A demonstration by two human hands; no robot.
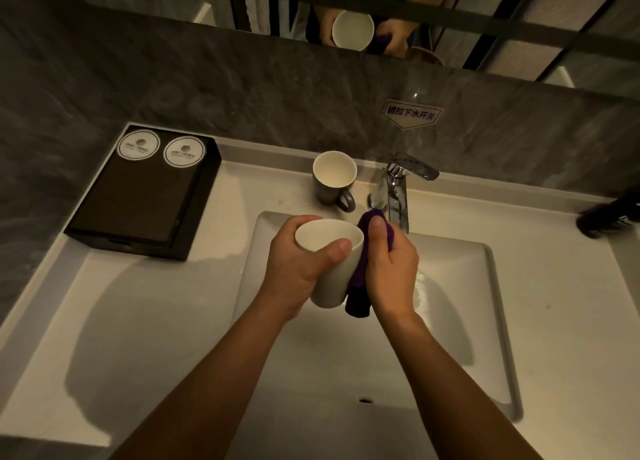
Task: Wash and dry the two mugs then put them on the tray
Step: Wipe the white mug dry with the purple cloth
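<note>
Your left hand [298, 269] is curled round the white mug [332, 286], thumb across the near side just under the rim and the other fingers wrapped round the far side. The mug is tilted, its mouth turned up and away from you. Your right hand [391, 272] grips the purple cloth [358, 295], thumb on top, and presses it against the right side of the mug; a fold of the cloth hangs below your palm. Both hands are above the sink basin [450, 286], nearer its rear edge.

The grey mug [334, 177] stands upright on the table [138, 321] behind the basin's rear edge, handle towards you, just left of the chrome tap [398, 189]. The black tray [138, 203] sits at the table's rear left corner, with two round white discs [138, 146] along its rear edge. A dark object [609, 214], too blurred to name, lies at the table's right edge. On the wall above the tap is a label [410, 113], and the mirror [485, 9] reflects your hands and the mug.
</note>
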